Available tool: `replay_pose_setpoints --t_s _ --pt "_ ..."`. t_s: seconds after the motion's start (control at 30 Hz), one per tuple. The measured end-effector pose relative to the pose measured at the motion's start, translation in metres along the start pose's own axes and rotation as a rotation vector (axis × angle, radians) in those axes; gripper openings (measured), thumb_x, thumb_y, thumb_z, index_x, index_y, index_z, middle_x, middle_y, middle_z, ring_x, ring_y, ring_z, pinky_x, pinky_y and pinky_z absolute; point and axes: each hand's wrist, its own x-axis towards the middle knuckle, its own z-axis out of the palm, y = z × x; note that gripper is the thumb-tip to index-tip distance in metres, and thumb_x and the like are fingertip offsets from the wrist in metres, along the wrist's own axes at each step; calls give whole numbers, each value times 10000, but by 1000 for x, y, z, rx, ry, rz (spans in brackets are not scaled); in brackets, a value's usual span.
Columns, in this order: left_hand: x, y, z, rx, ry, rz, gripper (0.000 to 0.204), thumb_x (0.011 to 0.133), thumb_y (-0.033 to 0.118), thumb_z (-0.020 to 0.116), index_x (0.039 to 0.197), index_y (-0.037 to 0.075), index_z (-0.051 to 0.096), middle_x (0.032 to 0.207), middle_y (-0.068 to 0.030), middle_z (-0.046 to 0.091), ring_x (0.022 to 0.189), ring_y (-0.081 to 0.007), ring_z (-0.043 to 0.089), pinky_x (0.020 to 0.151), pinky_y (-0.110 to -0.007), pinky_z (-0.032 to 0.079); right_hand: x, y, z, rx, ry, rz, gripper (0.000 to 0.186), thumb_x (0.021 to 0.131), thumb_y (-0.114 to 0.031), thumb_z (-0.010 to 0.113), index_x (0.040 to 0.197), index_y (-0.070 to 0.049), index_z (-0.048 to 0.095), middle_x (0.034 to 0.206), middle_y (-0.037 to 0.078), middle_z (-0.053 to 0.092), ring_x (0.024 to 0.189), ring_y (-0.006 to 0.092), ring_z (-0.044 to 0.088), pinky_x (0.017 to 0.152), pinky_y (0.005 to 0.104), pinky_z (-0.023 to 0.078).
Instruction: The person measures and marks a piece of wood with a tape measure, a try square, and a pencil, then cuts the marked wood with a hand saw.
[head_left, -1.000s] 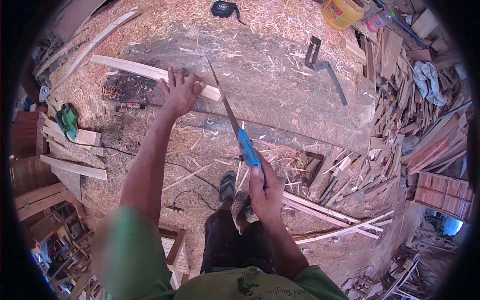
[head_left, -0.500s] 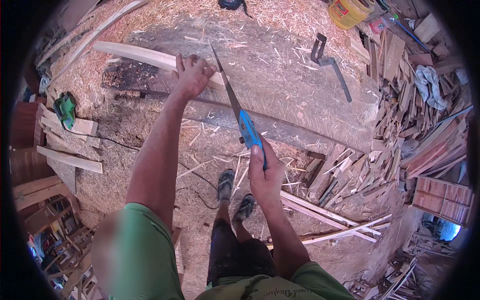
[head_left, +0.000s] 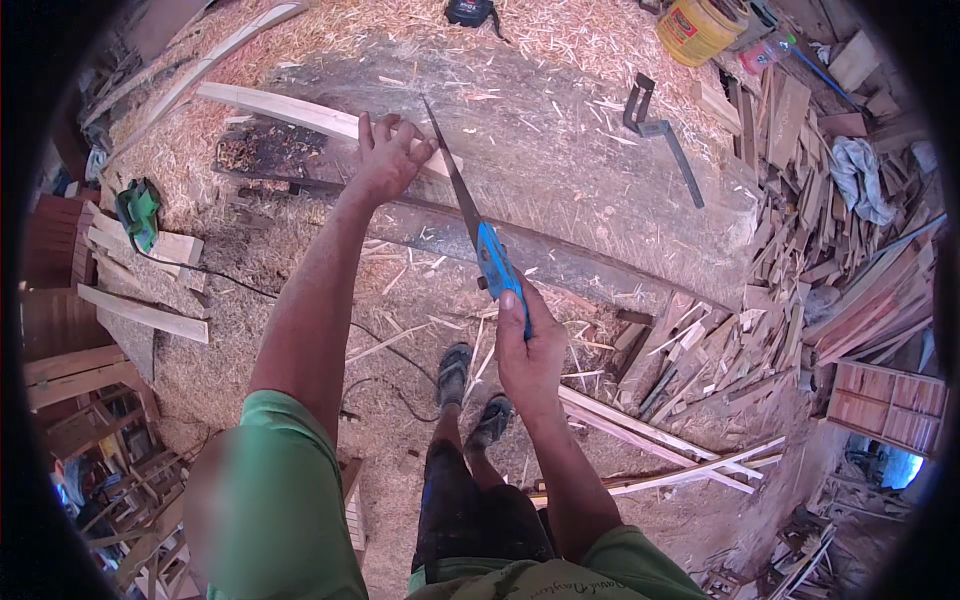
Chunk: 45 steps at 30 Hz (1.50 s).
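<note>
Two hands at the bench (head_left: 575, 175). Left hand (head_left: 393, 160): fingers spread over a pale wood strip (head_left: 285, 109), whether gripping its sides cannot be told. Strip lies toward the bench's near left corner. Right hand (head_left: 530, 350): fingers wrapped round blue-handled saw (head_left: 488, 250), blade at strip's right end.

diffuse, fairly bright light with a pinkish-violet cast covers the wood shavings (head_left: 560, 70) and wooden work surface (head_left: 590, 200), leaving shadows soft. the black shorts (head_left: 475, 515) sink into near-featureless dark, while a gap (head_left: 904, 468) at lower right glares bluish white. the handsaw (head_left: 496, 258) looks fairly sharp; a smooth blur veils part of the left green sleeve (head_left: 300, 500). the fisheye bends straight edges toward a black, rounded rim.
</note>
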Motion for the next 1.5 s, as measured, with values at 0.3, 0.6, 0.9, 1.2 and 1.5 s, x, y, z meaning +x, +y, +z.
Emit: replay_pose_setpoints --t_s 0.3,0.6,0.9,1.2,1.5 --pt "-1 8 -7 -13 14 43 526 998 586 526 1305 166 596 1576 -262 328 1540 -458 86 1248 -629 -6 -12 5 -8 105 -16 82 360 1064 -200 570 1389 -55 627 648 33 578 590 63 523 530 282 441" --pt "-4 7 -1 -39 75 17 506 999 572 526 1297 169 589 1555 -257 354 1532 -434 138 1244 -640 7 22 3 11 149 -18 80 387 1088 -263 551 1337 20 636 636 -61 483 533 10 435 472 223 341" --pt "-2 0 8 -30 49 19 499 987 571 543 1321 202 579 1581 -236 320 1538 -479 61 1224 -682 66 -13 10 -10 91 -40 107 371 1087 -245 534 1340 6 637 622 -61 483 531 11 437 476 212 340" --pt "1 11 -5 -30 34 48 519 985 587 543 1309 185 595 1598 -241 297 1535 -502 35 1229 -671 73 31 4 5 -52 29 -7 352 1073 -251 545 1272 16 661 648 -12 493 566 49 444 513 261 361" --pt "-6 -9 1 22 87 22 517 1007 578 509 1317 173 594 1562 -249 354 1527 -484 105 1251 -635 28 -39 17 -15 66 14 -1 391 1078 -266 536 1296 39 644 607 -37 489 518 31 460 480 239 362"
